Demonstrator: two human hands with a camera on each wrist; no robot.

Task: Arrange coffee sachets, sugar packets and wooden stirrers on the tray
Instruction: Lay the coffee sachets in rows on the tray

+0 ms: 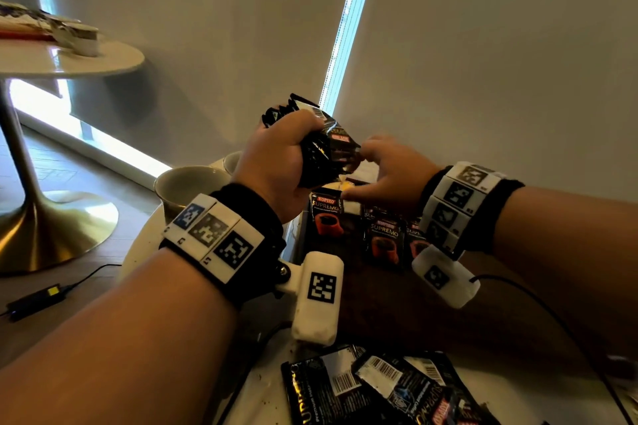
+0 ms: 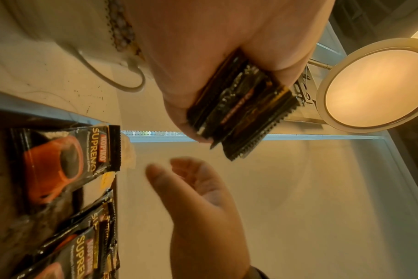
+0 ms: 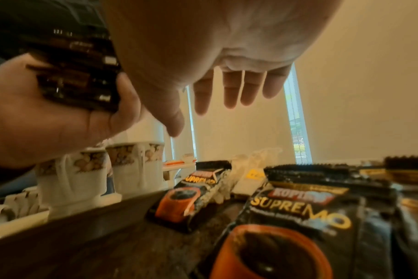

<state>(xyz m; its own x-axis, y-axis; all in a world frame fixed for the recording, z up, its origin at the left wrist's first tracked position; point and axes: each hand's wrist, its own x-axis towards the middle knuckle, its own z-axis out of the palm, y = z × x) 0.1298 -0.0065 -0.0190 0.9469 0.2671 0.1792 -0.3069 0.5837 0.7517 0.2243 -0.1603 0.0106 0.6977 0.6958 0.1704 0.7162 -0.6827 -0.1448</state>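
My left hand (image 1: 290,152) is raised over the far end of the dark wooden tray (image 1: 348,290) and grips a bundle of black coffee sachets (image 1: 324,141). The bundle (image 2: 241,105) sticks out of the fist in the left wrist view. My right hand (image 1: 383,169) hovers just right of the bundle, holding nothing, with its fingers (image 3: 229,90) straight and spread. Three Kopiko Supremo sachets (image 1: 326,216) (image 1: 383,238) (image 1: 416,240) lie face up on the tray. Pale sugar packets (image 3: 248,179) lie at the tray's far edge. No stirrers can be made out.
Two patterned white cups (image 3: 74,171) (image 3: 136,162) stand left of the tray, on the white table (image 1: 138,252). Several more black sachets (image 1: 386,386) lie loose on the table near me. A cable (image 1: 538,300) runs at the right. A second round table (image 1: 69,59) stands far left.
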